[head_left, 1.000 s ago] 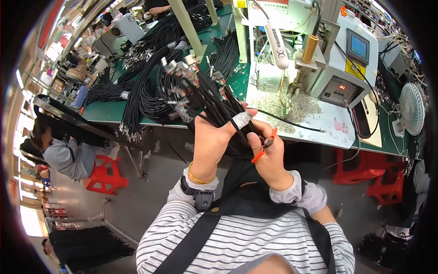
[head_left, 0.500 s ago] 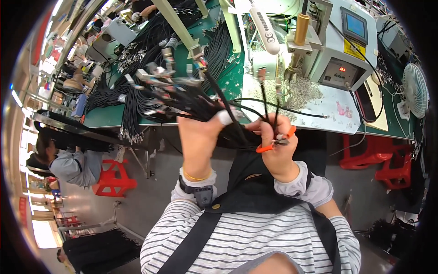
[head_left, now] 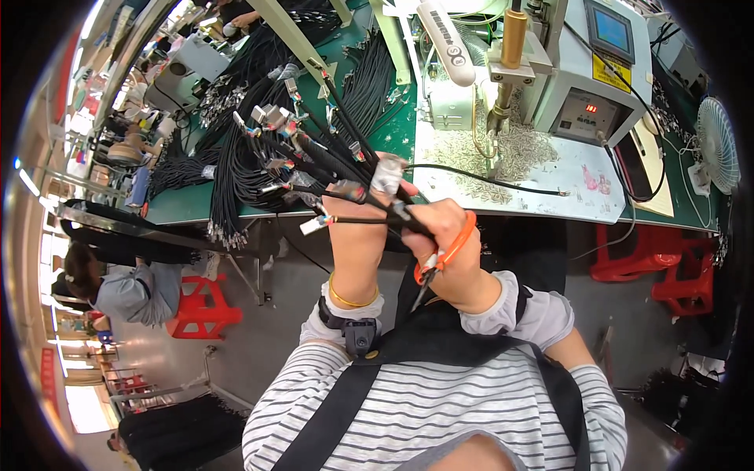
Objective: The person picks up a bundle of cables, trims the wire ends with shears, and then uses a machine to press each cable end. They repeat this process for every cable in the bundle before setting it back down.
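A bundle of black cables (head_left: 334, 163) with metal plugs at their ends fans out to the upper left, in front of the bench's edge. My left hand (head_left: 357, 213) is closed round it, with a white wrap (head_left: 387, 174) on one finger. Beside it, my right hand (head_left: 462, 263) is closed, its fingers against the lower part of the bundle. Orange-handled scissors (head_left: 465, 239) hang in that same right hand, their dark blades pointing down toward my black apron. Fingers hide where the cables run through.
Further off, a machine with a brass-coloured cylinder (head_left: 514, 39) stands over many small metal bits on a white board (head_left: 597, 169). One black cable (head_left: 495, 182) lies across it. More cables (head_left: 243, 169) cover the green bench at left. A fan (head_left: 719, 145) stands at right.
My right hand has shifted left and up against the bundle, and the scissors have swung to point downward. Two cable ends that stood up by my right hand no longer show there.
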A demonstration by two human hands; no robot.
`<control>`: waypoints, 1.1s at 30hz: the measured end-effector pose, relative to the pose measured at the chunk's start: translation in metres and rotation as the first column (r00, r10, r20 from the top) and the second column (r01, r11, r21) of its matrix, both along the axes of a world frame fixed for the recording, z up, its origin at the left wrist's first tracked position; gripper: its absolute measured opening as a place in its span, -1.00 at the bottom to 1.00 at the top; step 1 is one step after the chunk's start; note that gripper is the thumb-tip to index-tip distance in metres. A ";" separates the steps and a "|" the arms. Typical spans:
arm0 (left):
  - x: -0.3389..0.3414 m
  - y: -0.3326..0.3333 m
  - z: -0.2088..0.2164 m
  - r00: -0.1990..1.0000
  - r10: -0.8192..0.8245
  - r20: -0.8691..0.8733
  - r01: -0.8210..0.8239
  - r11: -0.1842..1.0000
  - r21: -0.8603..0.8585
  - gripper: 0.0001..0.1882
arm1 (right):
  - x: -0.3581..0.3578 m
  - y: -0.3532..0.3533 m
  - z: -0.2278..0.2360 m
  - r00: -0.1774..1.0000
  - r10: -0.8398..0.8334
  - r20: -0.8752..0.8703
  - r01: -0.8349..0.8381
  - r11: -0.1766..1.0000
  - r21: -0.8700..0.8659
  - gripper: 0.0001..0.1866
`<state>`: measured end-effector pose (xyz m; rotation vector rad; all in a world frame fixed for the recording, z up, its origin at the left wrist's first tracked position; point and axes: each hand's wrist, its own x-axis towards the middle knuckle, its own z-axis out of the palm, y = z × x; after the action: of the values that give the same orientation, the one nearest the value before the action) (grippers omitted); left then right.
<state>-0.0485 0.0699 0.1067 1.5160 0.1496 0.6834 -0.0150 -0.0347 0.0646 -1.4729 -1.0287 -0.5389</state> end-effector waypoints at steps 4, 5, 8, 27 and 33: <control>0.010 0.024 0.005 0.993 -0.096 0.072 0.107 0.978 -0.178 -0.81 | -0.002 -0.015 -0.012 0.989 0.149 -0.010 -0.150 0.986 -0.072 -0.71; 0.008 0.033 0.008 0.964 -0.104 0.246 0.190 0.915 -0.357 -0.77 | -0.002 -0.018 -0.017 0.987 0.158 -0.013 -0.159 0.985 -0.067 -0.71; -0.016 0.074 0.033 0.923 -0.032 0.383 0.336 0.551 -0.764 -0.69 | 0.002 -0.035 -0.037 0.998 0.062 -0.033 -0.064 0.997 -0.043 -0.75; 0.000 0.021 -0.024 0.971 -0.208 -0.117 0.198 0.976 -0.092 -0.77 | 0.015 -0.054 -0.077 0.945 -0.167 -0.282 0.063 0.937 -0.345 -0.74; -0.078 0.125 0.045 0.892 -0.132 0.433 0.321 0.859 -0.399 -0.80 | 0.024 -0.077 -0.106 0.951 -0.142 -0.273 0.003 0.891 -0.454 -0.78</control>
<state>-0.1262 0.1946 0.1518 0.8947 -0.1690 0.6842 0.0093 -0.1122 -0.0411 -1.9416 -0.8897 -0.1152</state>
